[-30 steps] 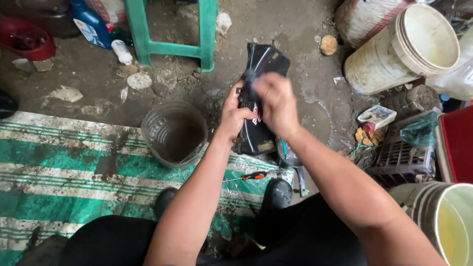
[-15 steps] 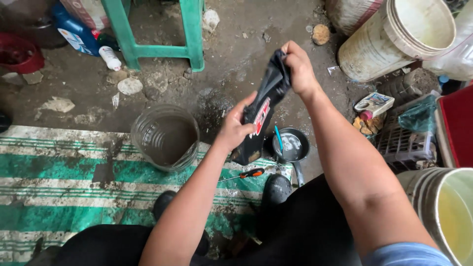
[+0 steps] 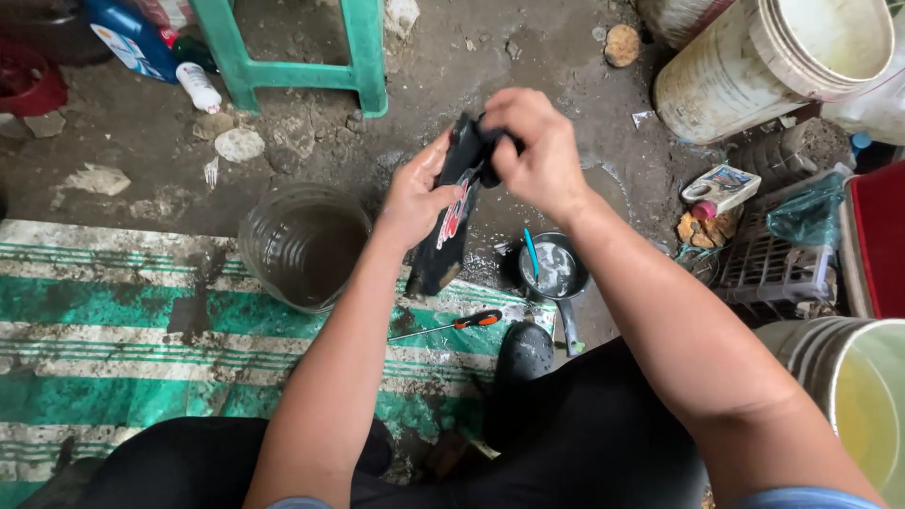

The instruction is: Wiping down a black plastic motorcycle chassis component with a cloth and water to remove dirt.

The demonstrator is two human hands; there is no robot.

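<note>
Two bare forearms are seen reaching forward from dark trousers [image 3: 584, 443] at the bottom of the view. Just beyond the knees, a black shoe [image 3: 525, 351] rests at the edge of a green and white striped mat [image 3: 113, 330], and a screwdriver with an orange and black handle [image 3: 451, 324] lies on the mat near that edge. A clear plastic tub [image 3: 302, 245] stands on the mat's far edge, and a small round pan with a blue stick in it [image 3: 554, 269] sits on the dirt floor [image 3: 141, 151] just past the mat. A black plastic panel [image 3: 451, 221] with red markings is held tilted above the floor, between tub and pan. The left hand [image 3: 415, 198] is clamped on its middle, fingers wrapped around it. The right hand [image 3: 537, 151] is closed over its top end. Farther off, a green stool [image 3: 292, 57] stands on the dirt, and a white bucket [image 3: 764, 66] lies toward the right.
</note>
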